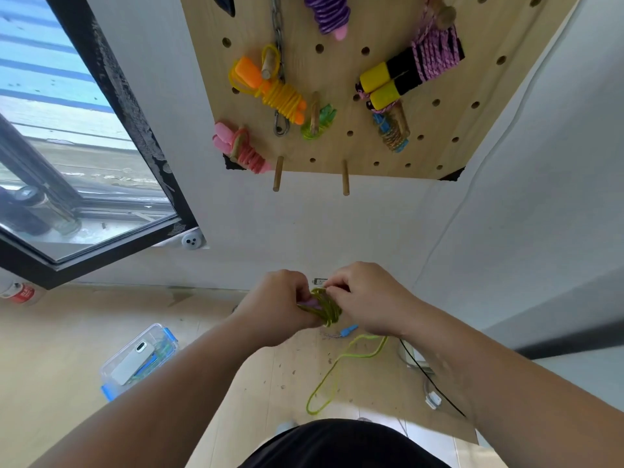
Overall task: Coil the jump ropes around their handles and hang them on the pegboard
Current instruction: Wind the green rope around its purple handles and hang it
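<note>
Rope: lime-green jump rope [325, 307]. It's a thin, glossy cord with a handful of turns bunched into a tight little coil, and a bit of pinkish handle [311, 303] peeks out on the coil's left.
Where it is: up in the air between both hands, near-middle of the scene, below the pegboard [341, 72] and well apart from it.
Loose tail [332, 373]: drops from under the right hand in a slack, wavy loop toward the pale wood floor [67, 332].
Left hand [280, 305]: fingers curled round the handle end, with the coil right against the fingertips.
Right hand [368, 298]: fingers curled in, pinching the cord at the far top of the coil.
Pegboard stuff: light wood with round holes and dowel pegs. Hanging there are a yellow rope with orange handles [280, 92], an all-pink rope [243, 150] and a braided pink cord on chunky yellow-and-black handles [398, 79].
Near edge: two plain dowel pegs [278, 173] stick out.
</note>
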`<state>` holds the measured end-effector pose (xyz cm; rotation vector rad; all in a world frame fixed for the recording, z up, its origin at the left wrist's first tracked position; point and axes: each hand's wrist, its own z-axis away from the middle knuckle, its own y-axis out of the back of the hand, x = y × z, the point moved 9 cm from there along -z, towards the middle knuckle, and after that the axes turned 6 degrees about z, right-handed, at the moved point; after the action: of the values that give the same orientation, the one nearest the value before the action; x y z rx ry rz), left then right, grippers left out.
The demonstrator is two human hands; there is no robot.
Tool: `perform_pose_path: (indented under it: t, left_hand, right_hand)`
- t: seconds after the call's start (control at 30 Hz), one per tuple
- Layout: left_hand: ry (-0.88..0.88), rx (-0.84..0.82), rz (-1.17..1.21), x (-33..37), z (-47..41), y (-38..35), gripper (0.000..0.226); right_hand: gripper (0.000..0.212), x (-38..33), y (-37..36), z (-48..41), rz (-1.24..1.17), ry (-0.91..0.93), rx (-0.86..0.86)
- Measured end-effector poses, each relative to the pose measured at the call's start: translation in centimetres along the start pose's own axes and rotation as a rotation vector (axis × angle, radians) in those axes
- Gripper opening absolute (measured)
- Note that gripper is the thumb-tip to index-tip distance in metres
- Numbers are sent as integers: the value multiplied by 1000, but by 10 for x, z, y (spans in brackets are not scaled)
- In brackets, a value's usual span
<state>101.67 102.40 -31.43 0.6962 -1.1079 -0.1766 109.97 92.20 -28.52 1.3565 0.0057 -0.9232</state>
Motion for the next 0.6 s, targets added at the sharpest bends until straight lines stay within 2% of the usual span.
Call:
perform_pose_path:
  t: [0.17, 0.3, 0.4, 0.5, 0.6]
  left_hand:
    - [16, 112, 94, 1, -7, 5, 39]
    - [93, 185, 469, -4, -7, 17, 40]
    - [131, 196, 597, -7, -7, 19, 41]
    - [140, 220, 540, -7, -9, 18, 42]
    - [103, 281, 350, -5, -11, 29, 40]
  right_hand:
    - [26, 1, 7, 9, -105, -17, 116]
    - [24, 5, 29, 17, -245, -35, 237]
    - [25, -6, 29, 22, -218, -4, 260]
    - [24, -20, 28, 27, -84, 80, 314]
    - [31, -27, 19, 32, 203, 194, 312]
